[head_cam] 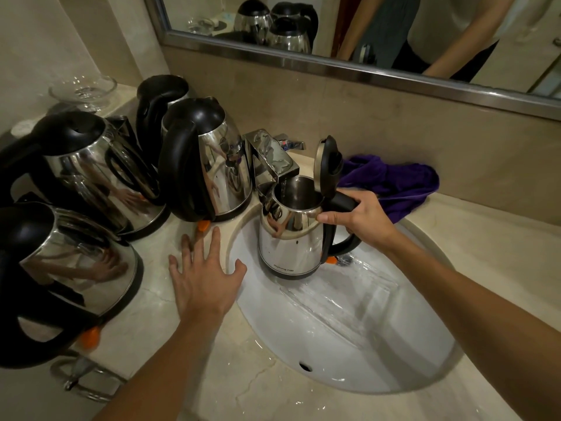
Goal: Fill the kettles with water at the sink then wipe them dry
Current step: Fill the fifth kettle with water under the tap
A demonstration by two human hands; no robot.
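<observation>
Kettle (290,238) upright, spout toward faucet (270,159).

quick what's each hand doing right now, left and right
Left hand: open, fingers spread flat on the beige stone counter.
Right hand: gripping the black handle of the open-lidded steel kettle under the chrome faucet.

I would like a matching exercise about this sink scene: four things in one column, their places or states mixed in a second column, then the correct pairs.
Things:
1. open-lid kettle
2. purple cloth
3. left hand
4. glass bowl

Places or states:
A. far left corner of the counter
B. flat on the counter at the basin's edge
C. under the tap, gripped by the right hand
D. crumpled behind the basin

Pairs: 1-C, 2-D, 3-B, 4-A
</observation>
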